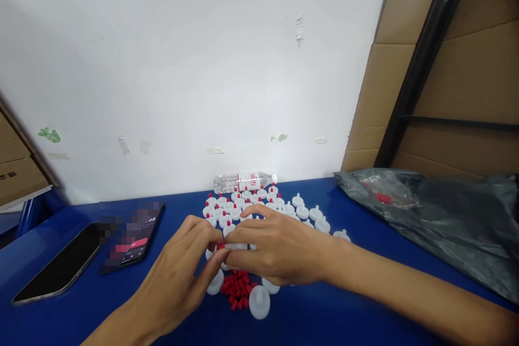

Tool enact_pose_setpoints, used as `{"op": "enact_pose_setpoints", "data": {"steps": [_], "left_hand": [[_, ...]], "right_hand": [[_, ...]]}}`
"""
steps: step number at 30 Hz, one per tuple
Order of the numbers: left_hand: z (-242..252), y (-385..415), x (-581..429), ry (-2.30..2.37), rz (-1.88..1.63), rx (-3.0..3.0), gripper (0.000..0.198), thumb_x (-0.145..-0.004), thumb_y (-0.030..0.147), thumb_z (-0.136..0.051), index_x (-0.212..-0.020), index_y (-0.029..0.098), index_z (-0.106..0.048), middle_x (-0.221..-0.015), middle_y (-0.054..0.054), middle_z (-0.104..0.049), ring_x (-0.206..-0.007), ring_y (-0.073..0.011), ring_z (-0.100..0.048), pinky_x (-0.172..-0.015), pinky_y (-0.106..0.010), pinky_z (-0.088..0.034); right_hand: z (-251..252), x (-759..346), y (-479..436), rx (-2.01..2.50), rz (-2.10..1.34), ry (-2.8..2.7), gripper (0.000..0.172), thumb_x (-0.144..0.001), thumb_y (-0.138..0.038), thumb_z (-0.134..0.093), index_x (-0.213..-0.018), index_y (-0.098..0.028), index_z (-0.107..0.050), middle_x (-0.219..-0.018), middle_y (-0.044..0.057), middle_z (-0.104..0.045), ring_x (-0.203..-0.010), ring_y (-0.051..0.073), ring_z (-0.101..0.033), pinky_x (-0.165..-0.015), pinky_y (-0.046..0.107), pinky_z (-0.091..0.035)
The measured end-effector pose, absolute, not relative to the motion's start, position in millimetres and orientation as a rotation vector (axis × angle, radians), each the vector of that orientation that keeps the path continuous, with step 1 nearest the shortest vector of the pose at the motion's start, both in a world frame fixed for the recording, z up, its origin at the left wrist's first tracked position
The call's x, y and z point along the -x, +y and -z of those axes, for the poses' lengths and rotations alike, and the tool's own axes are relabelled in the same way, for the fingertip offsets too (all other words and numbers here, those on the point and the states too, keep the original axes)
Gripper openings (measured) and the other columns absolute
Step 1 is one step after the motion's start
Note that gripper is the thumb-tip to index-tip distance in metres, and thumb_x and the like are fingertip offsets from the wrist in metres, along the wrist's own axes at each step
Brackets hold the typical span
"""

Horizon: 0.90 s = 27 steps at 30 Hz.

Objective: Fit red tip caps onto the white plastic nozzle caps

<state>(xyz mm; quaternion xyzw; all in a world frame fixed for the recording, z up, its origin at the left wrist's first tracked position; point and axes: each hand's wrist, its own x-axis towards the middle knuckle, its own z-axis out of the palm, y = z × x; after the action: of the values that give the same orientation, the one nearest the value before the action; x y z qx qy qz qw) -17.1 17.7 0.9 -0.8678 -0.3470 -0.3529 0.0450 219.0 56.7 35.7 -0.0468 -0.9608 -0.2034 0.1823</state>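
Observation:
My left hand (178, 265) pinches a small red tip cap (220, 246) between thumb and forefinger. My right hand (279, 243) grips a white nozzle lid (237, 247), its spout end meeting the red cap between the two hands. Below the fingers lies a heap of loose red tip caps (238, 287). A white lid (259, 303) without a red tip sits beside the heap. Behind my hands stand several white lids with red tips (224, 220). To the right are several bare white lids (322, 224), some hidden by my right hand.
A clear plastic bottle (243, 181) lies along the wall behind the lids. Two phones, one dark (60, 265) and one with a lit screen (140, 238), rest on the blue table (182, 211) at left. Grey plastic sheeting (438, 221) covers the right side, beside cardboard (381, 86).

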Motion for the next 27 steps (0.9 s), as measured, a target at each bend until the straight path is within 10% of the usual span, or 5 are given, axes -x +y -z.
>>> {"op": "enact_pose_setpoints", "data": {"steps": [12,23,27], "left_hand": [[-10,8,14,-1.396,1.256,2.913,0.037,-0.110,0.028,-0.025,-0.075,0.023,-0.035,-0.075,0.001,-0.043,-0.068,-0.0165,-0.043,-0.061,-0.028,-0.041],[-1,1,-3,-1.217,0.563,3.014,0.028,-0.104,0.018,-0.044,-0.128,0.027,-0.052,-0.127,-0.006,-0.054,-0.114,-0.0220,-0.052,-0.099,-0.036,-0.050],[-8,-1,-1,-1.179,0.609,3.020,0.019,-0.101,0.014,-0.043,-0.106,0.024,-0.058,-0.106,-0.005,-0.061,-0.098,-0.0214,-0.055,-0.086,-0.034,-0.053]], "right_hand": [[-33,-218,64,0.128,0.822,-2.536,0.021,-0.097,-0.006,-0.054,-0.087,-0.018,-0.069,-0.104,0.004,-0.072,-0.096,0.018,-0.064,-0.097,0.038,-0.043],[-44,-236,81,0.333,0.651,-2.615,0.016,-0.101,-0.015,-0.053,-0.104,-0.018,-0.068,-0.115,0.007,-0.072,-0.102,0.020,-0.065,-0.102,0.041,-0.039],[-43,-232,75,0.295,0.702,-2.643,0.015,-0.099,-0.015,-0.055,-0.103,-0.019,-0.068,-0.115,0.005,-0.072,-0.100,0.020,-0.063,-0.099,0.040,-0.038]]}}
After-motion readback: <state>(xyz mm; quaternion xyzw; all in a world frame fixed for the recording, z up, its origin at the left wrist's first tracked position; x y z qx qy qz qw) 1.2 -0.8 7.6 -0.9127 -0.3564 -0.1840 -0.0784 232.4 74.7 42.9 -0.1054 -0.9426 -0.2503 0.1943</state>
